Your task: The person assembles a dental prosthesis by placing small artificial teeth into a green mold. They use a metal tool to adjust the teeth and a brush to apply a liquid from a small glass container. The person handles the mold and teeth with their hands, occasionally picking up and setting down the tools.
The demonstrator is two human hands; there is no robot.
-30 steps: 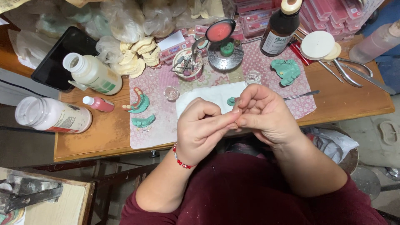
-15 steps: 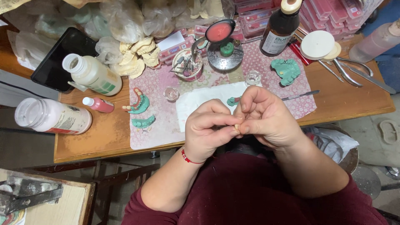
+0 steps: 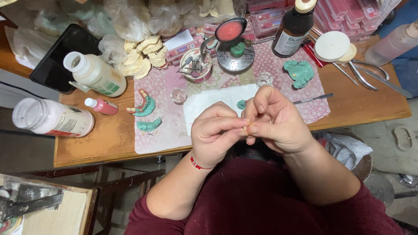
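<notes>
Both hands meet above the desk's near edge; left hand and right hand pinch one tiny pale piece between fingertips. Likely light, hard, easily dropped; best held by its sides. Beyond: white cloth, green moulds, metal tool, bottles crowding the back.

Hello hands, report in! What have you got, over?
Left hand and right hand pinched together on a tiny pale piece. Held above the white paper. Green dental moulds lie nearby, nothing blocking.
</notes>
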